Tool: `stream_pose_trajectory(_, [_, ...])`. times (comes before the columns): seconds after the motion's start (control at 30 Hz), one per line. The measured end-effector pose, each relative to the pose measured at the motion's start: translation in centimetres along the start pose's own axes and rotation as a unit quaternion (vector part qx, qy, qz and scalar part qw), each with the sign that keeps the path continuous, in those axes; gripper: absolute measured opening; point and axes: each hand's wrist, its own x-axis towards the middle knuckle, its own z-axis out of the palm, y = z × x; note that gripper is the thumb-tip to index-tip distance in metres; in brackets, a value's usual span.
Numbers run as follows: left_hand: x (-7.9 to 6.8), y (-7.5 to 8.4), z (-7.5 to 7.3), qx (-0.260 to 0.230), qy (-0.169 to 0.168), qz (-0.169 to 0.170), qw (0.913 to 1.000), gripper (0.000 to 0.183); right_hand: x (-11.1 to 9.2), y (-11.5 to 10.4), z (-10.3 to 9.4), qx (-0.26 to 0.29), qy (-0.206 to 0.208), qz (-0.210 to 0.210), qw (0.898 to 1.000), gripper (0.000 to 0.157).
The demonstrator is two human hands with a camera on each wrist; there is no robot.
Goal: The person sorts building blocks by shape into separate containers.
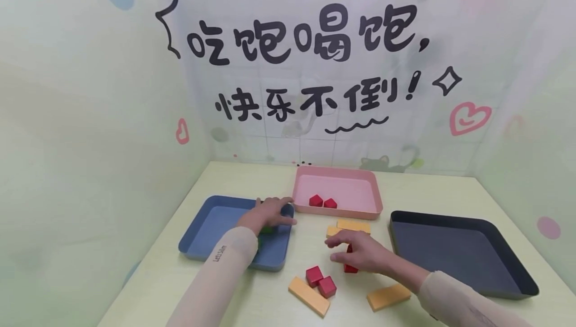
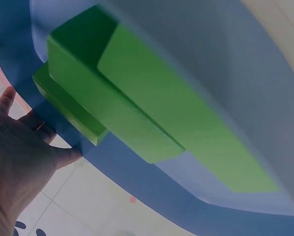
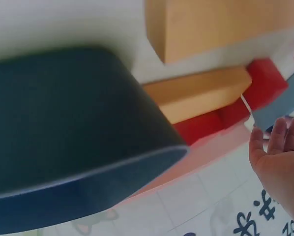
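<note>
My left hand (image 1: pixel 268 213) is over the right end of the blue tray (image 1: pixel 204 229), fingers spread and holding nothing. Green blocks (image 2: pixel 112 98) lie in that tray, partly hidden by the hand in the head view; the left wrist view shows the hand beside them at the rim. My right hand (image 1: pixel 365 253) hovers over the table with loosely bent fingers and nothing in its grasp. Just beneath it, partly covered, is a red block (image 1: pixel 350 268). Yellow-orange blocks (image 1: pixel 354 225) lie beyond its fingertips. Two red cubes (image 1: pixel 327 286) touch a yellow-orange block (image 1: pixel 308 297) nearer me.
At the back stands a pink tray (image 1: pixel 337 187) with two red blocks (image 1: pixel 316 200) along its front side. A dark tray (image 1: pixel 454 249) occupies the right side. Another yellow-orange block (image 1: pixel 389 297) lies near the right forearm. Printed walls enclose the table.
</note>
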Motion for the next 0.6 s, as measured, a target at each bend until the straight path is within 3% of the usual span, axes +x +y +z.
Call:
stream_pose_trajectory(0.27, [0.2,0.0,0.0,0.003,0.0,0.001,1.0,0.075,-1.6,0.4,1.1,-0.046,-0.038,-0.029,0.998,0.033])
stream_pose_trajectory(0.4, [0.1,-0.1,0.0,0.004,0.0,0.003,1.0,0.075,-1.8,0.2,1.8,-0.043,-0.066,-0.028,0.997,0.034])
stream_pose_trajectory(0.6, [-0.1,0.0,-0.1,0.0,0.0,0.002,1.0,0.075,-2.1,0.2,2.4,-0.104,-0.07,-0.054,0.991,0.036])
